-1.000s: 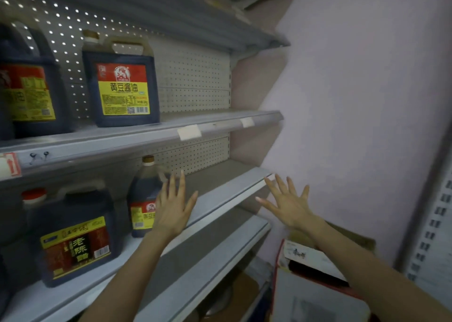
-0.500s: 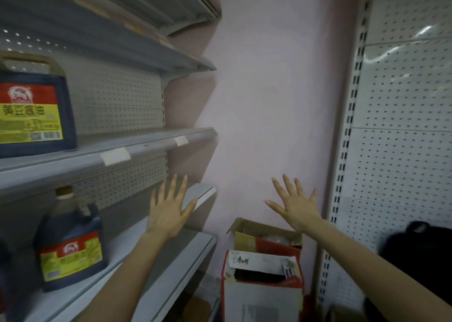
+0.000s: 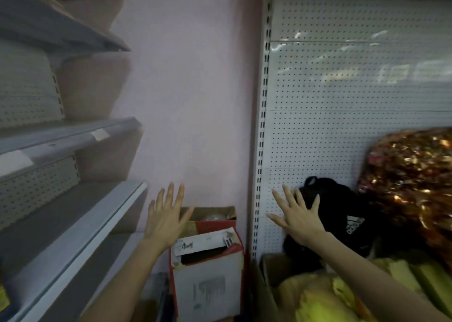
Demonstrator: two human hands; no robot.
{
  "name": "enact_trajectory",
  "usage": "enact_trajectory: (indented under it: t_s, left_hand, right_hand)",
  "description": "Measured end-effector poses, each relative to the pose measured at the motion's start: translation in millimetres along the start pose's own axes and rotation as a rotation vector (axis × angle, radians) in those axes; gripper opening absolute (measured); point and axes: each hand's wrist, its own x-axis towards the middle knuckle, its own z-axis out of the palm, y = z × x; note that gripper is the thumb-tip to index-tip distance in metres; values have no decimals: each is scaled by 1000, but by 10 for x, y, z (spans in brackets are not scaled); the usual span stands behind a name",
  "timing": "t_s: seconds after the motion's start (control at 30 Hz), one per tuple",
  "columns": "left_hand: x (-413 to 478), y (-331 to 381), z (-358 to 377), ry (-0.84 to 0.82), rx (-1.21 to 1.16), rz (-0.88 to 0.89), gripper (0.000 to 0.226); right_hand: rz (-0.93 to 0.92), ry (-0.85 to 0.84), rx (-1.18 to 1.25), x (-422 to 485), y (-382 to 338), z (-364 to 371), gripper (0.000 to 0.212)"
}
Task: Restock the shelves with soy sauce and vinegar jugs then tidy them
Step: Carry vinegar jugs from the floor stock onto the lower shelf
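Both splayed: left hand (image 3: 164, 220) beside shelves (image 3: 97, 226), right hand (image 3: 300, 220) apart.

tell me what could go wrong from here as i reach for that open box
The cardboard box sits in a tight gap beside the shelf edge, so anything lifted out may knock that edge. The loose white flap across its opening could snag the left hand. The black bag close to the right hand might get bumped.

Pale pink wall (image 3: 195, 101) between grey shelves (image 3: 73, 136) and white pegboard panel (image 3: 354, 77)
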Motion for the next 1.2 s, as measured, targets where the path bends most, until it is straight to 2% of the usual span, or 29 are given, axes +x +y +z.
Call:
enact_trajectory:
  t_s: [0.1, 0.3, 0.4, 0.53, 0.6, 0.67, 0.73, 1.03, 1.2]
  left_hand:
    - [23, 350, 152, -30, -7, 122, 119]
    - [49, 1020, 472, -99, 50, 330, 84]
    - [-46, 1339, 623, -112, 11, 379, 99]
    - [-248, 1652, 997, -156, -3, 388, 103]
    - [-372, 1774, 1182, -235, 24, 382, 92]
    - [-494, 1869, 1434, -289, 38, 355, 74]
    - [-649, 1937, 1669, -333, 5, 344, 71]
    - [-1341, 2122, 2539, -584, 20, 254, 91]
    - [-1776, 2108, 2890, -699, 13, 204, 87]
  right_hand:
    - [97, -44, -13, -314, 304, 107, 117]
    - [280, -116, -38, -855, 885, 317, 122]
    - [320, -159, -52, -1087, 1150, 447, 113]
    - [351, -255, -6, -1342, 1440, 761, 87]
    - [349, -314, 34, -1476, 1527, 1002, 78]
    - [339, -382, 72, -1616, 1573, 1273, 77]
    - [303, -460, 52, -1735, 1608, 1534, 76]
    - [231, -706, 104, -2101, 1669, 2507, 73]
    - [253, -810, 105, -2490, 1634, 3034, 74]
